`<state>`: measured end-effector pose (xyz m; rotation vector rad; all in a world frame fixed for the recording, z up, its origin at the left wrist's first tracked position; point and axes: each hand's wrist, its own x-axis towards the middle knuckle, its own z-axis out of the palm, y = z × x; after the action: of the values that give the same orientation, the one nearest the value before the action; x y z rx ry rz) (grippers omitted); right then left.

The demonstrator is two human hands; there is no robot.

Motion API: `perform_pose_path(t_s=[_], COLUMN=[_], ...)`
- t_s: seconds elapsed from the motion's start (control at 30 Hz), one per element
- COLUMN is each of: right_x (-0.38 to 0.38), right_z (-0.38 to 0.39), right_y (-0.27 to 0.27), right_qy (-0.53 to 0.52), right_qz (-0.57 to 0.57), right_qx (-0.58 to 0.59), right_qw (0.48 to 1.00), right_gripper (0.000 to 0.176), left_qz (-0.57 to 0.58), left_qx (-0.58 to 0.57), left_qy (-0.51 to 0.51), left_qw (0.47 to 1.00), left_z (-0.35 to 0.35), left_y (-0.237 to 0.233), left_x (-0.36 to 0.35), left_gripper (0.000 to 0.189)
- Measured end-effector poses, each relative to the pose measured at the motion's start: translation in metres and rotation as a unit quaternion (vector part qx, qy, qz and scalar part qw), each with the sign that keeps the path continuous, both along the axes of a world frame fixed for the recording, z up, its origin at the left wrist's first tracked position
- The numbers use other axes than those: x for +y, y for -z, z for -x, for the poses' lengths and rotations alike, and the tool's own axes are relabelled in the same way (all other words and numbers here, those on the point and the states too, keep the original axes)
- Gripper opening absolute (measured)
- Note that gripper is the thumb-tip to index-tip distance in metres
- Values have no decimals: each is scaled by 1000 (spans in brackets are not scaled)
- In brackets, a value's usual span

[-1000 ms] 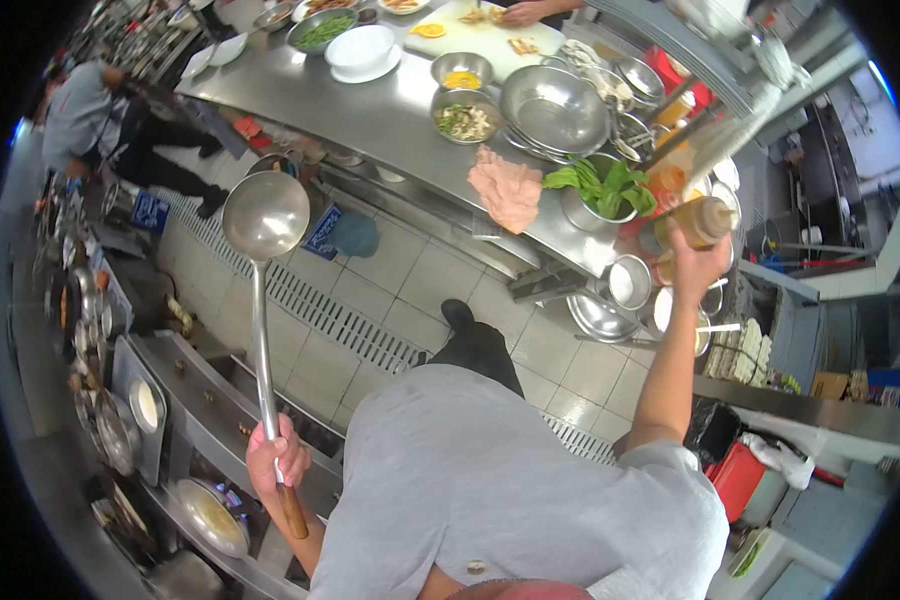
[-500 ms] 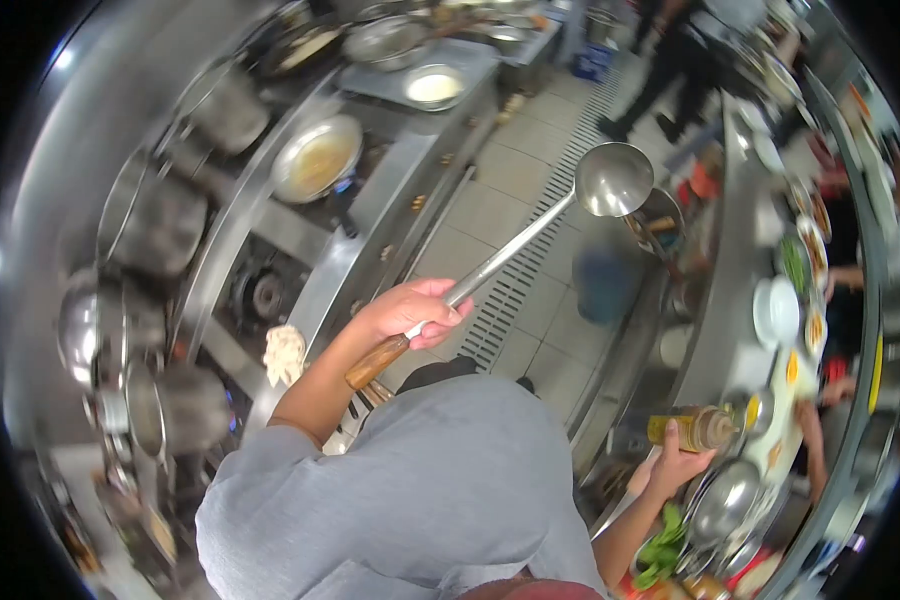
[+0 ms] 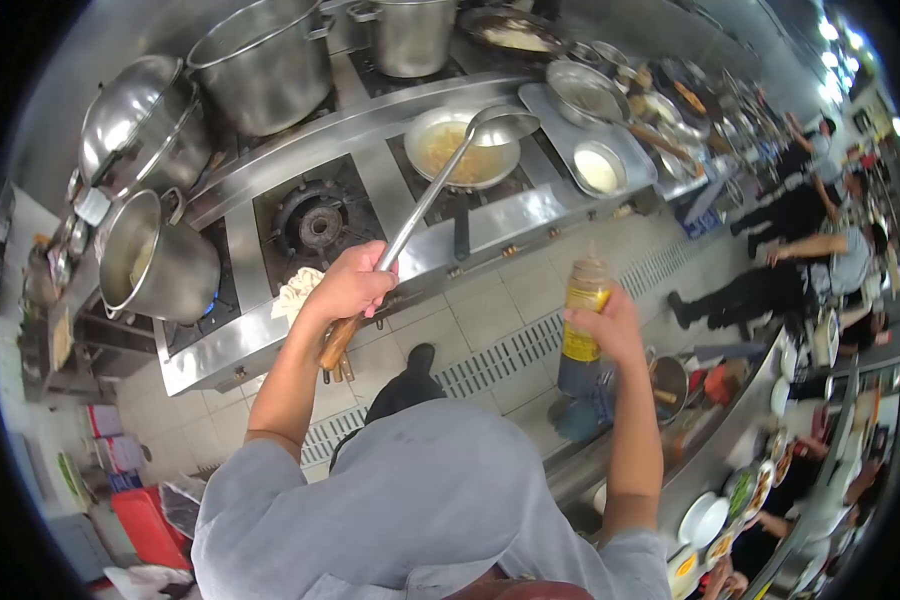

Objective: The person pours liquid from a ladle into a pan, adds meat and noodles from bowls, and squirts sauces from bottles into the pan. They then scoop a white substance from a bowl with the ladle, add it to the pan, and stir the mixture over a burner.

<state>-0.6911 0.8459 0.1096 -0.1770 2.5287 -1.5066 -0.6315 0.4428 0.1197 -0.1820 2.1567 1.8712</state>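
Observation:
My left hand [image 3: 353, 283] is wrapped round the handle of a long metal ladle [image 3: 510, 126] with a wooden end. The ladle's bowl overlaps the far right part of a frying pan [image 3: 419, 140] on the stove; the pan holds a yellowish liquid with small bits. My right hand [image 3: 610, 325] grips a squeeze bottle [image 3: 583, 312] with yellow contents, upright, nozzle up, over the aisle. The pan's dark handle [image 3: 461, 232] points toward me. Beside my left wrist, a crumpled cream cloth [image 3: 295, 292] lies at the stove edge.
Large pots [image 3: 265, 75] line the back of the stove, and another pot [image 3: 160, 265] stands over a lit flame at left. A bare burner [image 3: 320, 228] is left of the pan. A tray [image 3: 634, 176] holds a white-filled container [image 3: 598, 168]. People [image 3: 820, 255] stand at right.
I have turned toward the stove. The ladle's bowl has gone from over the aisle to over the pan. My right hand has brought the bottle from the right counter to the front.

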Motion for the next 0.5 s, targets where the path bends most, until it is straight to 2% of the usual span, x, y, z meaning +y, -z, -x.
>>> perform_pose_path(t_s=[0.17,0.27,0.37,0.5], right_x=[-97,-140,-168,-185], right_z=[136,199,238,267], right_y=[-5,7,7,15], right_qy=[-117,-84,-107,-103], right_qz=[-20,15,24,24], right_qx=[-147,-231,-278,-287], right_qw=[982,969,954,952], right_gripper=[49,49,49,49], left_qz=[101,122,151,198], left_qx=[7,9,3,-30], left_qy=[-17,-15,-4,11], left_qw=[995,992,989,980], left_z=[46,71,94,114], left_y=[17,28,43,52], left_x=[-46,-59,-69,-76], left_gripper=[11,12,16,23])
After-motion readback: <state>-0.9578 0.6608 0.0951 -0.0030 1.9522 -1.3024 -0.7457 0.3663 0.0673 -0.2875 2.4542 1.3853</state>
